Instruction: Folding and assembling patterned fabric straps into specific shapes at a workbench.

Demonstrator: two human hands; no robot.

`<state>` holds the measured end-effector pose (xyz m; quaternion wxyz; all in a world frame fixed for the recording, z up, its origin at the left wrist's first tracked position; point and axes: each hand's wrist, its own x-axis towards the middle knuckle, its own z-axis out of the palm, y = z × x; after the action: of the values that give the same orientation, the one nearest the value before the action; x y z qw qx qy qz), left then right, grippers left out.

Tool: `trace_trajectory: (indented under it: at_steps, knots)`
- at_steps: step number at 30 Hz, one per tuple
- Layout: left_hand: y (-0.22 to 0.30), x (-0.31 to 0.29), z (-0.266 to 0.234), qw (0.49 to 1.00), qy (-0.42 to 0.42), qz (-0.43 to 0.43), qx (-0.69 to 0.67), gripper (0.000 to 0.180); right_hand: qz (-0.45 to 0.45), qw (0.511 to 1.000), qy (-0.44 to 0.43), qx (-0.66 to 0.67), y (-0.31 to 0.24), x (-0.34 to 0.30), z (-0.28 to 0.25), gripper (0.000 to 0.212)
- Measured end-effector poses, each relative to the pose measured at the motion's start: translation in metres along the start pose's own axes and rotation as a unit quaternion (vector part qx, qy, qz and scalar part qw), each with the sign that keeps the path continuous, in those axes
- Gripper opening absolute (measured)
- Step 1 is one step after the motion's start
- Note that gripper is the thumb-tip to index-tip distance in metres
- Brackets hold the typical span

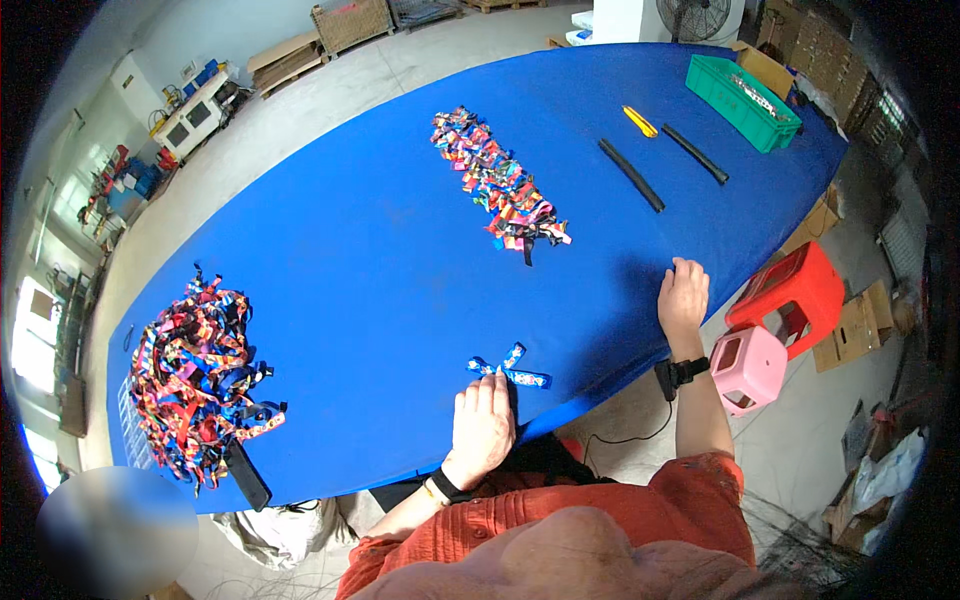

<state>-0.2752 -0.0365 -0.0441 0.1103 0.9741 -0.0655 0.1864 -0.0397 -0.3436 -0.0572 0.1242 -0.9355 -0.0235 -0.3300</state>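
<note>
A blue patterned ribbon strip (528, 379), crossed or folded over itself, lies near the table's front edge. My left hand (483, 425) rests on the table just below it, fingers stretched forward and fingertips touching the ribbon's middle. Farther right, by the table's edge, is my right hand (684, 297), with its fingers loosely extended and no object visible in it. Beyond the ribbon, a long row of multicoloured ribbon pieces (497, 180) runs across the table. At the left sits a large tangled heap of similar ribbon pieces (195, 375).
A black flat bar (247, 475) lies beside the heap. At the far right are two dark rods (631, 175), a yellow cutter (640, 122) and a green crate (740, 102). A red stool (815, 290) and a pink stool (765, 365) stand beside the blue-covered table (370, 300).
</note>
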Motion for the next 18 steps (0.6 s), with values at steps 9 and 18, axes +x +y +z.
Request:
trace_trajectory:
  at_steps: [9,18]
  knots:
    - [-0.0047,-0.0031,0.0068,1.0,-0.007,-0.003,-0.021,0.058,0.02,1.0,-0.006,0.006,-0.0034,0.0033,-0.0006,0.026]
    - [-0.0044,-0.0042,0.0072,1.0,-0.005,-0.003,-0.018,0.056,0.014,1.0,0.007,0.024,0.002,0.0019,0.001,0.025]
